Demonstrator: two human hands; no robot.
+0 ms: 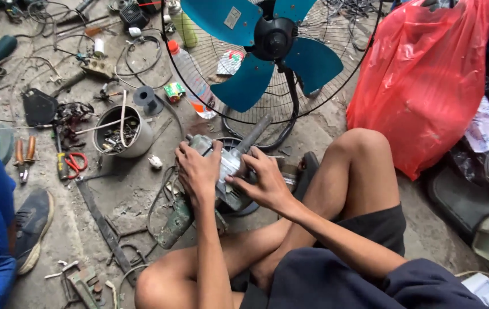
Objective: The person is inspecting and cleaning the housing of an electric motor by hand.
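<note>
While the left hand [197,169] clamps the grey motor housing [225,171] and the right hand [264,182] grips its side (floor-level job), steadying looks underway; turning needs firm hold.

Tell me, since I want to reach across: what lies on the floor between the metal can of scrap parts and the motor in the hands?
In the head view, a small white plug-like piece lies on bare concrete between the metal can and the motor.
</note>
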